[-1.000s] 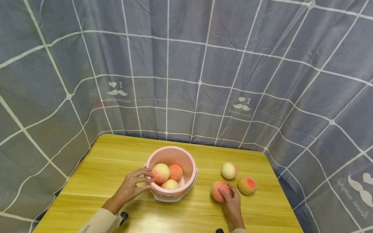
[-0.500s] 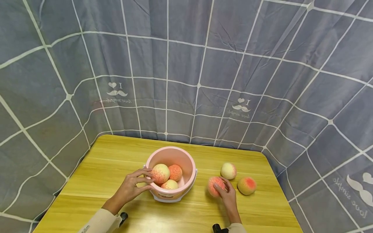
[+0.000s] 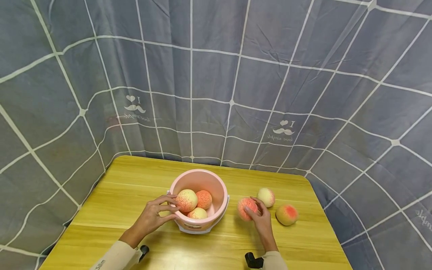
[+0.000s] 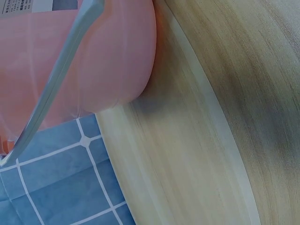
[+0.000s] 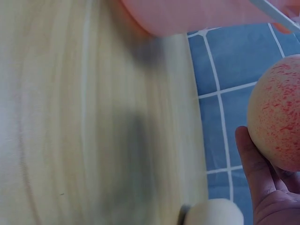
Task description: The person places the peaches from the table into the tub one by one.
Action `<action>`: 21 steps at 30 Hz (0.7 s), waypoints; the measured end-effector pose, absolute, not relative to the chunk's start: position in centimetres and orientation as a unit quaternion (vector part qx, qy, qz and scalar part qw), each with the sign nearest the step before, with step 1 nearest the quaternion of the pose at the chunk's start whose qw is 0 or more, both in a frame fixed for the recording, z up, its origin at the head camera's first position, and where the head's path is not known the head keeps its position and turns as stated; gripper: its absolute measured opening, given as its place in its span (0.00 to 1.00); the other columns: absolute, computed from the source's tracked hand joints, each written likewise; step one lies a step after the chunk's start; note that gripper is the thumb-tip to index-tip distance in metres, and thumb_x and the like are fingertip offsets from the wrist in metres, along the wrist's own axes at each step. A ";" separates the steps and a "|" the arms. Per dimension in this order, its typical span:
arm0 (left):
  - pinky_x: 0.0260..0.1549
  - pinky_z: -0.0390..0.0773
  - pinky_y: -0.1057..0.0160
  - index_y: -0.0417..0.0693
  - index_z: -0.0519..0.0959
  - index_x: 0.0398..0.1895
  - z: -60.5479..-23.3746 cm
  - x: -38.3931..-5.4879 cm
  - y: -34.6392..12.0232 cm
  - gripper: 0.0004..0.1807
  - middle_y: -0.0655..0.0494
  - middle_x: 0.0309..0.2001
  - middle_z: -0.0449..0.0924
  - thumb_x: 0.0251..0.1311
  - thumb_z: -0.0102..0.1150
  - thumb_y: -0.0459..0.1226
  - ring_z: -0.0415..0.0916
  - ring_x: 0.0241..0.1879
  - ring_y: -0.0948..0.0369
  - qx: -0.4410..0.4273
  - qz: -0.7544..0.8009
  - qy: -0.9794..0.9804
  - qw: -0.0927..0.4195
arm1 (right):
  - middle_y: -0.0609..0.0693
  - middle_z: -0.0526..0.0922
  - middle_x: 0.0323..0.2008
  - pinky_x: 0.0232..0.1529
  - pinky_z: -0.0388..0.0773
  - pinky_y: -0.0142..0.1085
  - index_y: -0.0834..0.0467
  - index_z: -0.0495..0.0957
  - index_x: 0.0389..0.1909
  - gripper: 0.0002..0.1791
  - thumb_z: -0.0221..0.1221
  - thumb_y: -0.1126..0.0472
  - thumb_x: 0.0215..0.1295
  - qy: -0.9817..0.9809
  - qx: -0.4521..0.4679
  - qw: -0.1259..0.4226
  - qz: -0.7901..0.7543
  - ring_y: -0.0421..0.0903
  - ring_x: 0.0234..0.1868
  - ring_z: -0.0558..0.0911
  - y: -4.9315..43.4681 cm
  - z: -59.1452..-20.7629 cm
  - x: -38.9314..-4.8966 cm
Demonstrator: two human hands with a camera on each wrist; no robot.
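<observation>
A pink bucket [image 3: 216, 183] stands on the table with several peaches inside; one is a yellow-and-red peach [image 3: 186, 200], another an orange-red peach [image 3: 204, 199]. My left hand [image 3: 152, 217] grips the bucket's left rim, fingertips over the edge beside the nearest peach. In the left wrist view only the bucket's side [image 4: 117, 51] and handle [image 4: 54, 79] appear, not the hand. My right hand [image 3: 262, 219] holds a red-speckled peach [image 3: 246, 208] between thumb and fingers, to the right of the bucket. The right wrist view shows this peach [image 5: 279, 112] raised off the table.
A pale peach [image 3: 266, 197] and a yellow peach with a red top [image 3: 287, 215] lie on the wooden table [image 3: 141, 176] right of my right hand. A grey checked curtain [image 3: 212, 75] surrounds the table's back and sides.
My right hand has lifted the red-speckled peach and carried it left and slightly away from me, closer to the bucket. The left hand stays at the bucket rim.
</observation>
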State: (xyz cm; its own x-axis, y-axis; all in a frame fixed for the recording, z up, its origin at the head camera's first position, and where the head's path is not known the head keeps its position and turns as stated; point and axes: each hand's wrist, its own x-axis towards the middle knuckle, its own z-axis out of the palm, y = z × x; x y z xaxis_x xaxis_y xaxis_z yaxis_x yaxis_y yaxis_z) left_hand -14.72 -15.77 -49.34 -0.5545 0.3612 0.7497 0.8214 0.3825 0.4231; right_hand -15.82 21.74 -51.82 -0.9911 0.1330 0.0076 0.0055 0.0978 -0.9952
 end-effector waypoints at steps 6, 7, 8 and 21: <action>0.67 0.63 0.71 0.41 0.87 0.31 -49.3 -14.8 -15.8 0.19 0.49 0.39 0.82 0.57 0.59 0.49 0.78 0.48 0.49 -0.379 -0.411 -0.778 0.285 | 0.61 0.73 0.58 0.43 0.82 0.27 0.63 0.70 0.63 0.29 0.65 0.63 0.61 -0.745 -0.029 0.042 0.665 0.37 0.47 0.78 21.5 -50.9 -16.4; 0.67 0.64 0.71 0.41 0.87 0.31 -49.2 -14.8 -15.8 0.19 0.49 0.39 0.82 0.57 0.59 0.48 0.78 0.48 0.49 -0.379 -0.412 -0.778 0.286 | 0.61 0.73 0.58 0.43 0.82 0.27 0.63 0.69 0.63 0.29 0.65 0.63 0.61 -0.746 -0.026 0.041 0.665 0.37 0.47 0.78 21.4 -50.7 -16.4; 0.67 0.64 0.70 0.41 0.87 0.31 -49.2 -14.8 -15.8 0.18 0.49 0.39 0.82 0.57 0.60 0.48 0.78 0.48 0.49 -0.379 -0.412 -0.777 0.287 | 0.62 0.72 0.58 0.43 0.82 0.28 0.63 0.69 0.63 0.29 0.65 0.63 0.62 -0.745 -0.023 0.040 0.666 0.37 0.47 0.78 21.3 -50.5 -16.5; 0.67 0.64 0.71 0.41 0.87 0.32 -49.2 -14.8 -15.9 0.12 0.49 0.39 0.82 0.52 0.67 0.42 0.78 0.47 0.47 -0.385 -0.410 -0.776 0.286 | 0.58 0.76 0.52 0.39 0.84 0.27 0.68 0.71 0.60 0.27 0.64 0.71 0.58 -0.723 0.043 0.067 0.687 0.39 0.44 0.81 20.2 -48.6 -18.4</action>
